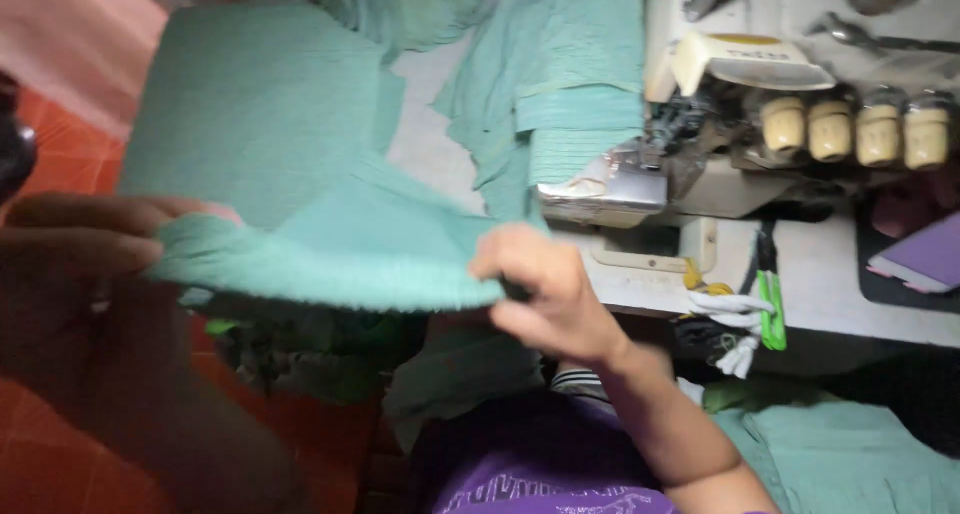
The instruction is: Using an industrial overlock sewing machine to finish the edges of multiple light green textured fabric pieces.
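one head camera looks steeply down, close over the sewing machine (700,154) table (850,284).

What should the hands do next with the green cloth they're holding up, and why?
Probably carry the green cloth right, toward the sewing machine. The left hand and right hand each pinch an end of its edge, stretched flat in the air, not yet at the machine's metal foot. More green pieces already lie beside the machine.
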